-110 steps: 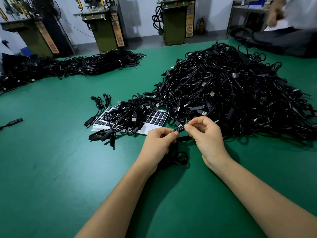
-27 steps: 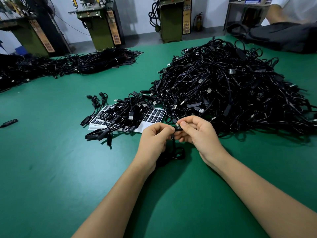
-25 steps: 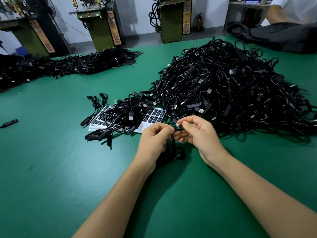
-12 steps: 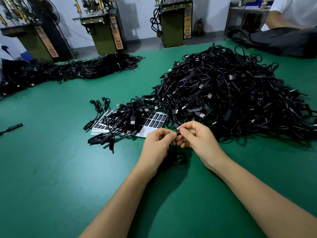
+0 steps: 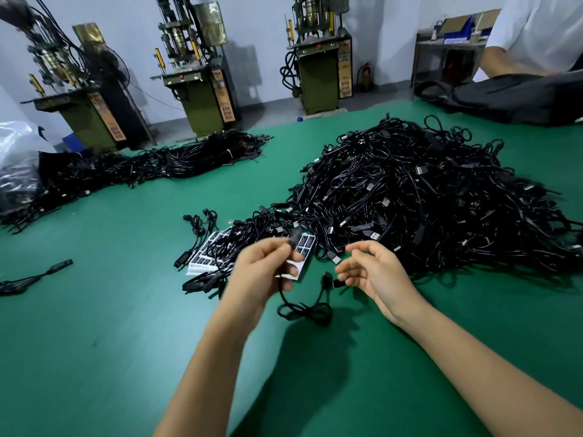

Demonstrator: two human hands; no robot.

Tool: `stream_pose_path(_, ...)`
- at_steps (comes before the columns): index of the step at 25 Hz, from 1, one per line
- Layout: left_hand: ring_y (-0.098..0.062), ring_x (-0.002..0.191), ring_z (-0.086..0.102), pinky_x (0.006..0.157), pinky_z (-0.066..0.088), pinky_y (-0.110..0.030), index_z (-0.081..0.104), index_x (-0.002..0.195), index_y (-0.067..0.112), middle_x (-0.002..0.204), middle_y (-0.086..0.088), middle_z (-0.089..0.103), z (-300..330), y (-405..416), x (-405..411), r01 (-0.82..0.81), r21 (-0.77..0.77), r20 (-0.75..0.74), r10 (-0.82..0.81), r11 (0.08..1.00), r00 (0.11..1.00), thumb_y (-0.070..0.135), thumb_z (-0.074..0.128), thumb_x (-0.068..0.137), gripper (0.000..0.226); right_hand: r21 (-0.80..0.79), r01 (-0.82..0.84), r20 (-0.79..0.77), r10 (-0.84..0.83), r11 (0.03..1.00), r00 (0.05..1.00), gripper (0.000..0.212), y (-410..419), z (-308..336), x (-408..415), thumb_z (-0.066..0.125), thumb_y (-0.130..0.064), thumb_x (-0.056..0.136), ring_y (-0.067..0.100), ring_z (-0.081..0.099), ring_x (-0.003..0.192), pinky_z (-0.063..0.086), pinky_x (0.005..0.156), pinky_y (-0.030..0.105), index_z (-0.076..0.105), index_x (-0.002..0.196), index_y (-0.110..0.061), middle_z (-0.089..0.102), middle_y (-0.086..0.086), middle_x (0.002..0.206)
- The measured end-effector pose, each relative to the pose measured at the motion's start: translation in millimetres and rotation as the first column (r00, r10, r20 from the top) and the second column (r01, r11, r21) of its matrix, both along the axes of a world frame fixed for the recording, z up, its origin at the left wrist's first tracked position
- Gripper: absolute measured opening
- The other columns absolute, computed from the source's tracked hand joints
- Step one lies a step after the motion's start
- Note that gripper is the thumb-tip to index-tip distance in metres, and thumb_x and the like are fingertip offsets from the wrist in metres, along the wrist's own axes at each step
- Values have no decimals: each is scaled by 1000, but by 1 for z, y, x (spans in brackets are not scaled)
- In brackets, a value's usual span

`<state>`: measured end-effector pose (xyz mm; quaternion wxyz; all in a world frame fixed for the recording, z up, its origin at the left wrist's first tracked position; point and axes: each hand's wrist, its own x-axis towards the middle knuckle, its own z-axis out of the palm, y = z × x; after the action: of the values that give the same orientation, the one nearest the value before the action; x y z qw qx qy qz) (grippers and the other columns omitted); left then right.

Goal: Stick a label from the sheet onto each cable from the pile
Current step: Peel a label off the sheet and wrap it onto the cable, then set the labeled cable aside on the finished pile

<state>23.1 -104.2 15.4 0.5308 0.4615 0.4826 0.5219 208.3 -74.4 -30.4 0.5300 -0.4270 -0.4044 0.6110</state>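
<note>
My left hand pinches one end of a black cable between thumb and fingers. The rest of that cable hangs down and loops on the green table. My right hand hovers just right of it, fingers apart and holding nothing. The white label sheet with dark labels lies beyond my left hand, partly under a small bunch of cables. The big pile of black cables rises behind my right hand.
A long heap of bundled cables lies at the back left, with a clear plastic bag at its end. One loose cable lies far left. Another person in a white shirt and a black bag are at the back right.
My right hand has let go of the cable end and moved right, fingers spreading. My left hand lifted the cable end up and left. The view tilted upward.
</note>
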Motion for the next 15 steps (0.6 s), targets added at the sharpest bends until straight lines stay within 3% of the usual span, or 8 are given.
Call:
stream_pose_path(3, -15, 62, 67, 55, 54, -21, 49, 103, -3, 79, -13, 66, 44, 11, -37, -197, 141, 214, 165, 970, 963, -9, 38, 97, 14, -9, 0, 9, 0, 1000, 1000, 14, 0, 2, 0, 41, -2, 100, 17, 64, 60, 52, 56, 24, 53, 105, -1, 68, 12, 69)
stream_pose_path(6, -28, 78, 73, 72, 59, -31, 44, 100, -2, 95, -28, 58, 88, 46, -79, -405, 116, 466, 311, 907, 829, -13, 35, 96, 15, -11, 5, 25, -5, 1000, 1000, 13, 1, 2, 0, 41, -2, 100, 16, 64, 60, 52, 56, 24, 53, 105, -1, 67, 12, 71)
stream_pose_path(8, -30, 78, 72, 77, 58, -36, 43, 92, 2, 92, -25, 57, 107, 75, -102, -519, 65, 615, 375, 853, 694, -15, 33, 96, 20, -14, 8, 27, -8, 1000, 1000, 13, 1, 1, 0, 42, -2, 99, 17, 64, 61, 51, 57, 25, 53, 105, -1, 67, 12, 71)
stream_pose_path(10, -25, 79, 68, 85, 55, -40, 42, 90, 4, 89, -17, 54, 114, 102, -122, -627, 31, 650, 461, 779, 604, -15, 30, 96, 23, 6, 15, 43, -15, 1000, 999, 12, 1, 0, 0, 44, -1, 98, 18, 63, 61, 50, 56, 26, 55, 103, -1, 67, 11, 70)
stream_pose_path(12, -18, 82, 64, 92, 51, -35, 48, 99, 9, 96, -12, 58, 110, 122, -136, -708, 77, 459, 606, 702, 650, -9, 36, 97, 22, 65, 45, 122, -53, 997, 991, 12, 0, -3, -1, 46, 0, 96, 19, 62, 62, 48, 54, 27, 58, 98, -3, 67, 9, 68)
stream_pose_path(14, -21, 98, 62, 93, 47, -33, 54, 120, 8, 117, -14, 61, 95, 134, -143, -704, 231, -52, 731, 672, 681, 5, 47, 98, 23, 164, 126, 273, -167, 978, 947, 17, -2, -6, -1, 49, 0, 93, 16, 61, 61, 46, 52, 24, 61, 90, -11, 67, 5, 68)
stream_pose_path(15, -27, 109, 59, 97, 45, -37, 51, 129, 5, 126, -16, 59, 83, 138, -144, -658, 273, -355, 709, 702, 609, 12, 50, 98, 32, 212, 176, 339, -241, 961, 909, 20, -2, -8, -1, 49, -1, 92, 13, 59, 60, 45, 50, 22, 62, 87, -16, 66, 4, 68)
